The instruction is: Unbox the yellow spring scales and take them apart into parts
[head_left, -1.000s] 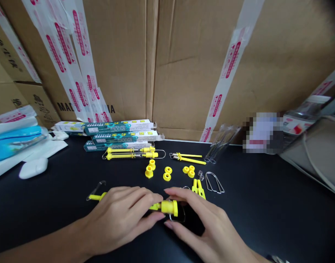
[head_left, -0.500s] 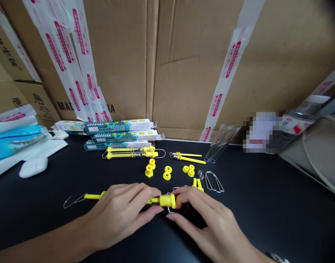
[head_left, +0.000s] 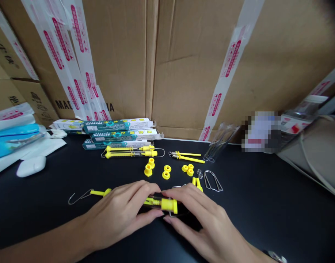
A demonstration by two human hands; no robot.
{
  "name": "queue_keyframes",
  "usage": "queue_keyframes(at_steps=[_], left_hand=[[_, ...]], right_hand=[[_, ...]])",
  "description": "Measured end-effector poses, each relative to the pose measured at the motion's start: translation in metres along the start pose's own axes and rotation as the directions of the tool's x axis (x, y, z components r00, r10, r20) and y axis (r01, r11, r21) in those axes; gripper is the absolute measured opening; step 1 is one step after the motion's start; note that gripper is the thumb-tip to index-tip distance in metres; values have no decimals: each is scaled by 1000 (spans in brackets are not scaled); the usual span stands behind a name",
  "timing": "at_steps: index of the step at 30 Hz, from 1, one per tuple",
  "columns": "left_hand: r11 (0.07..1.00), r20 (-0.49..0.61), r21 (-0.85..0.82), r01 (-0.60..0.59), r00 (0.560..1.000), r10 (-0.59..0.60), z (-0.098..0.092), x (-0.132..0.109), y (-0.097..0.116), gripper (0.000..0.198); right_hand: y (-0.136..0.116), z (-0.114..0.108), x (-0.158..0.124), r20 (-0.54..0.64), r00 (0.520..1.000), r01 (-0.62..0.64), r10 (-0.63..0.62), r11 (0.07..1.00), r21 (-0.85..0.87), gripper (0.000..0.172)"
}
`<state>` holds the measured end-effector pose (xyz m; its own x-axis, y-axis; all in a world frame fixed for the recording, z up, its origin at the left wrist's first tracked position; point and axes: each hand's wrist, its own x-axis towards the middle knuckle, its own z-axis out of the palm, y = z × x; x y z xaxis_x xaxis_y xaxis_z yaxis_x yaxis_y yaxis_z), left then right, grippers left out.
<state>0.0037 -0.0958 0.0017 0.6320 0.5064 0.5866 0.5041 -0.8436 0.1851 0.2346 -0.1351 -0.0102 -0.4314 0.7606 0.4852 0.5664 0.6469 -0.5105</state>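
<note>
Left hand and right hand grasp a yellow spring scale at its cap.
Fingers are closed around it, low over the worktop. Its wire hook reaches out left of the hands; yellow rings lie just beyond them, with dark worktop running on to the right.

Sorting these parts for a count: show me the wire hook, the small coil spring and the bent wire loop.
wire hook (head_left: 81,194): head view, on the straight wire shank.
coil spring (head_left: 200,174): head view, on the coils.
wire loop (head_left: 205,179): head view, on the leg at picture left.
</note>
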Motion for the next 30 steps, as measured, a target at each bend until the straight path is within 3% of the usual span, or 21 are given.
queue_keyframes(at_steps=[3,6,10,12,16,20,24,27,30], left_hand=[[999,29,-33,6,1000,-5,0,-2,-1,20],[987,143,-142,73,988,-52,-6,-2,-4,15],[933,392,-264,243,911,-126,-24,6,-12,40],[905,451,-326,272,887,-104,-34,13,-19,49],[804,407,-468,366,897,-172,-48,21,-42,25],[592,359,-672,445,895,-265,-46,20,-65,47],[461,350,-745,483,870,-347,-36,13,-73,50],[438,331,-758,484,863,-380,-30,11,-69,46],[501,286,-728,467,872,-397,-27,12,-62,44]], right_hand=[[-2,-1,2,-13,999,-30,30,999,46,29],[-3,-3,4,-16,996,-83,84,993,80,26],[-3,-5,7,15,987,-160,159,983,95,24],[-3,-5,7,21,982,-187,186,978,94,22],[-2,-4,6,17,972,-236,236,967,91,18],[1,-5,6,24,959,-283,283,952,113,15],[2,-5,7,37,950,-311,309,943,120,16],[2,-5,8,27,952,-307,306,945,115,17],[2,-5,8,10,956,-293,293,949,118,18]])
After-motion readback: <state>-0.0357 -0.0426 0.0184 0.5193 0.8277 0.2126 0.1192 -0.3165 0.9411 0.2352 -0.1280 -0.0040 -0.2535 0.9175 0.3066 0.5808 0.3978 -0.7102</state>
